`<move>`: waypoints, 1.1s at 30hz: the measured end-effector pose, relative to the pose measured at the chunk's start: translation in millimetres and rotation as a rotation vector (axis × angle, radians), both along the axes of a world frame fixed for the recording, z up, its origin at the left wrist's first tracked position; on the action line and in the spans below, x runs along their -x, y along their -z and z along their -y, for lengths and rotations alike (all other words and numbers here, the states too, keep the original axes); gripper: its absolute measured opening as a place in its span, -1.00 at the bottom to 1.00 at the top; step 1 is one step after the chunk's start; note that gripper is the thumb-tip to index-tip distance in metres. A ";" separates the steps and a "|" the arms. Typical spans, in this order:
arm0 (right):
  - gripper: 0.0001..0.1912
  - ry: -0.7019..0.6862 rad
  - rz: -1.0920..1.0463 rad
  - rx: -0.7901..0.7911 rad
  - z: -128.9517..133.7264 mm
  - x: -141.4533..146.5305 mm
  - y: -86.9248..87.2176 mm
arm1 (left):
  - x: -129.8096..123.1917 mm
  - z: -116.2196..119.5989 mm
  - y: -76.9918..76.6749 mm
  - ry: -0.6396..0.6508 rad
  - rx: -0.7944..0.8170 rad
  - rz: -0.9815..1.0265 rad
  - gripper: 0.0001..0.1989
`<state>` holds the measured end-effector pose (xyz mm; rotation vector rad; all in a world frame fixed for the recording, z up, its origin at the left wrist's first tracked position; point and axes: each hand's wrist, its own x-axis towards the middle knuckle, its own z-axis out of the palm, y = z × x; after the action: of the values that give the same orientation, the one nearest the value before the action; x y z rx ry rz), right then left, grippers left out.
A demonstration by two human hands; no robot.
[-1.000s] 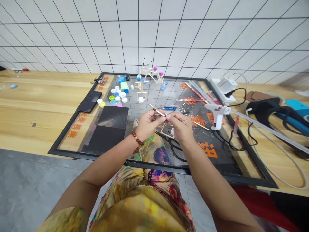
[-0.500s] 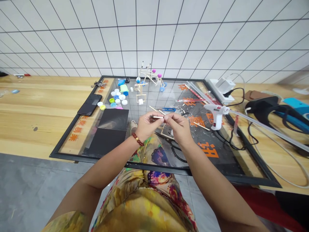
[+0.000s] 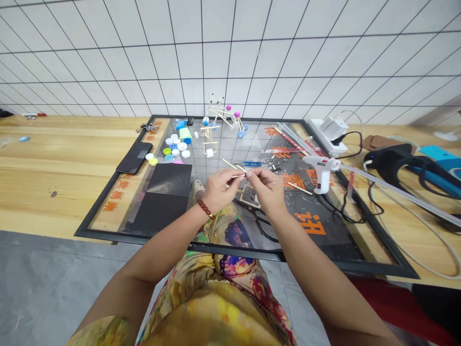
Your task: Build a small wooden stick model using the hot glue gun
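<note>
My left hand (image 3: 219, 190), with a red bead bracelet at the wrist, pinches a short, thin wooden stick (image 3: 238, 176). The fingertips of my right hand (image 3: 268, 190) close on the stick's right end, so the two hands nearly touch. Below them, a small frame of wooden sticks (image 3: 248, 196) lies on the glass board, partly hidden by my fingers. Black-handled scissors (image 3: 265, 229) rest beside it, partly under my right hand. Loose thin sticks (image 3: 229, 164) and a blue cutter (image 3: 251, 164) lie just beyond my fingertips.
A stick model (image 3: 219, 117) with pink and blue pieces stands at the back. Bottle caps (image 3: 175, 149), a phone (image 3: 134, 157) and a black sheet (image 3: 163, 199) lie left. To the right are a white glue gun (image 3: 321, 174), clear glue sticks (image 3: 288, 132), cables and a power strip (image 3: 326, 137).
The stick's dark left end, visible before, no longer shows beyond my left fingers. Both hands stay in nearly the same place.
</note>
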<state>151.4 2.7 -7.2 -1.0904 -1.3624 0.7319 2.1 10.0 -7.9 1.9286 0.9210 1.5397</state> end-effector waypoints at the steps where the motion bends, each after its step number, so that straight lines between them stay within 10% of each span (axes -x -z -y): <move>1: -0.78 0.006 0.005 -0.017 0.4 0.6 -0.4 | -0.3 0.4 0.6 -0.001 0.013 0.006 -0.86; 33: -0.77 -0.147 -0.198 0.045 -4.3 -0.3 -3.4 | -1.8 -3.5 -8.9 0.107 0.389 0.162 -0.80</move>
<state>151.6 7.0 -3.8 -0.9320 -1.2703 0.9567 3.9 13.5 1.0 1.5311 0.9491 1.3190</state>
